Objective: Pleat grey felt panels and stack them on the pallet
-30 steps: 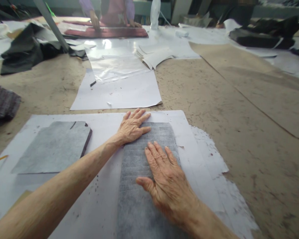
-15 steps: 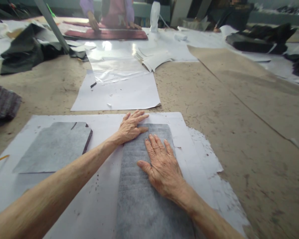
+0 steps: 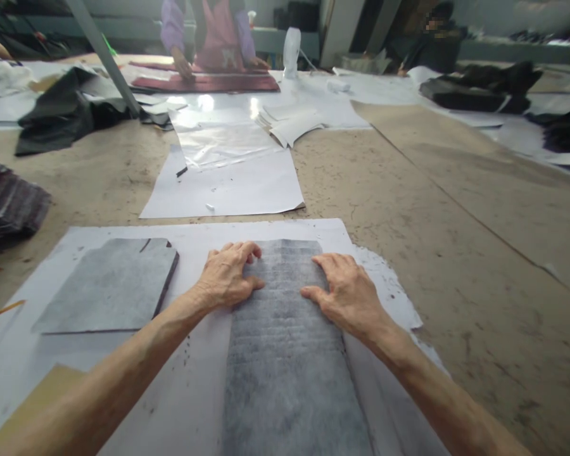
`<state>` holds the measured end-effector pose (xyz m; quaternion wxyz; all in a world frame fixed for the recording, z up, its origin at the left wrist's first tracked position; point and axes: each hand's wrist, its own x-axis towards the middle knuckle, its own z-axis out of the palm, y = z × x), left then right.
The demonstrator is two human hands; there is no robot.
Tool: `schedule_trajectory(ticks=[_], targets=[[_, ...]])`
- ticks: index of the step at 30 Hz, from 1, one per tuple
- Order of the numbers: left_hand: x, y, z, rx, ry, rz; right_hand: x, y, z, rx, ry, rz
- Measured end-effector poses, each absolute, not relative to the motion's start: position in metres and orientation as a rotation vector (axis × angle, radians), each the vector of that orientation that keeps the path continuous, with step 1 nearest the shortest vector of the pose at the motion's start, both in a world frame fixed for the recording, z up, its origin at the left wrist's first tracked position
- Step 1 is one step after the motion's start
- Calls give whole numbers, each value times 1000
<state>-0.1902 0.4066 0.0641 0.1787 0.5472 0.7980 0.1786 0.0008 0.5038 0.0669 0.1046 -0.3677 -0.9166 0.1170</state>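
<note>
A long grey piece of felt-like fabric [image 3: 289, 354] with faint crosswise creases lies flat, its far end between my hands. My left hand [image 3: 230, 272] rests at its far left edge, fingers curved and thumb apart on the top surface. Across from it, my right hand [image 3: 349, 288] is at the right edge, thumb and bent fingers apart over the fabric. Neither hand is closed round it; the outer fingers are partly hidden. To the left lies a squarish stack of grey fabric [image 3: 109, 288] with a dark side edge.
White paper [image 3: 199, 392] lies beneath the fabric. At left are a yellowish card [image 3: 38, 405], an orange stick [image 3: 2, 311] and a dark striped stack [image 3: 9, 202]. Beyond are a white sheet [image 3: 228, 196] and a co-worker's hands on dark red material [image 3: 218, 82].
My hands have drawn apart to opposite edges of the grey fabric, the left moving left and nearer, the right moving right. More of the yellowish card shows. The view has shifted slightly.
</note>
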Motion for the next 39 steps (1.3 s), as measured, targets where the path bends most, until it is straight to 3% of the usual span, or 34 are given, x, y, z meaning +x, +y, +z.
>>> schedule_trajectory(ticks=[12, 24, 36, 39], targets=[[-183, 377, 60, 1166, 2380, 522, 5, 496, 83, -1713, -2549, 703], [-180, 382, 56, 1078, 2383, 626, 12, 487, 66, -1788, -2297, 881], [-175, 382, 54, 1197, 2475, 574, 7, 484, 75, -1864, -2422, 626], [-177, 385, 59, 1342, 2532, 563, 9, 492, 75, -1602, -2499, 468]])
